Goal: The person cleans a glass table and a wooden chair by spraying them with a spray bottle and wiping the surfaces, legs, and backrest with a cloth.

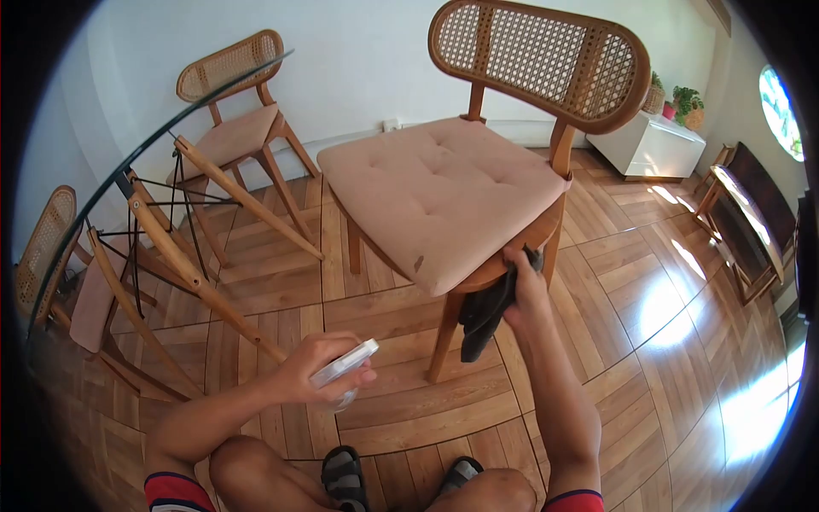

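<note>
A dark cloth [486, 311], soft and crumpled, is pressed to the front corner of the wooden chair [537, 60], just where the rounded seat frame meets the front leg [444, 337]; its loose end hangs down beside that leg. The right hand [525, 286] is clenched around the cloth's upper part. The left hand [320, 367], held low and apart from the chair, grips a small clear plastic object [345, 363], flat and pale; what it is cannot be told. Judging by the cloth's place, the wiping is at the seat rim, and nothing shows which parts are already done. A small dark mark [418, 264] sits on the front edge of the cushion [435, 192], which is pink, tufted and matte. The chair back is woven cane in a curved, glossy frame. Around it lie a polished herringbone wood floor [648, 324] with sun glare, a second cane chair [235, 102], and a white cabinet [653, 145].
</note>
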Demonstrator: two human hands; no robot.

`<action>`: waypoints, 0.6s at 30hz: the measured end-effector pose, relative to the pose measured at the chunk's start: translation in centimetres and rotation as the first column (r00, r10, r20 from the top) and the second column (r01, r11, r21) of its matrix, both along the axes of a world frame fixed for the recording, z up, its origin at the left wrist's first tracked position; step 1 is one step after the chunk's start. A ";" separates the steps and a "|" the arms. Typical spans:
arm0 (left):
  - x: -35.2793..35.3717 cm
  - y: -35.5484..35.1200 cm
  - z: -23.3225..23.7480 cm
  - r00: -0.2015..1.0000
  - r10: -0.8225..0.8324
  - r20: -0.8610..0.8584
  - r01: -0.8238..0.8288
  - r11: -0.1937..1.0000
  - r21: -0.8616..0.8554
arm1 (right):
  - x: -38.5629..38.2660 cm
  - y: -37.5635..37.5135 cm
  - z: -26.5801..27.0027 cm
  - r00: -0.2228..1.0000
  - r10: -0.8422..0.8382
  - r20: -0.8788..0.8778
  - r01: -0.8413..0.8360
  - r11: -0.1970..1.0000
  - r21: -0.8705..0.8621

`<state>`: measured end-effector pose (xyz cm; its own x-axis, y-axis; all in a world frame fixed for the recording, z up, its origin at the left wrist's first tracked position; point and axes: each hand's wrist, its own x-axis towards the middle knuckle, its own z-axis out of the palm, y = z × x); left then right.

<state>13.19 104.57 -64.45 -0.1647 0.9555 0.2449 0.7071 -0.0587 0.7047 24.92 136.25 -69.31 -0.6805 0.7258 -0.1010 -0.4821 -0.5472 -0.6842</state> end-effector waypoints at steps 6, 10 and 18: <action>1.0 -2.6 3.1 0.999 0.040 0.002 -0.040 0.995 -0.094 | -0.6 -9.9 0.6 0.998 -0.046 0.039 0.050 0.993 -0.110; -0.4 -3.0 5.4 0.997 0.060 0.042 -0.051 0.979 -0.197 | -3.4 -16.4 -0.1 0.994 -0.087 0.069 0.077 0.989 0.129; 4.0 -0.1 4.9 0.997 0.043 0.065 -0.025 0.966 -0.256 | 1.2 -13.4 0.6 0.969 0.223 0.111 -0.231 0.971 0.067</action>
<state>17.22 104.47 -59.54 -0.2066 0.9783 -0.0188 0.6541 0.1524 0.7409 26.11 122.81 -68.73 -0.8173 0.5621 -0.1269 -0.2771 -0.5764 -0.7688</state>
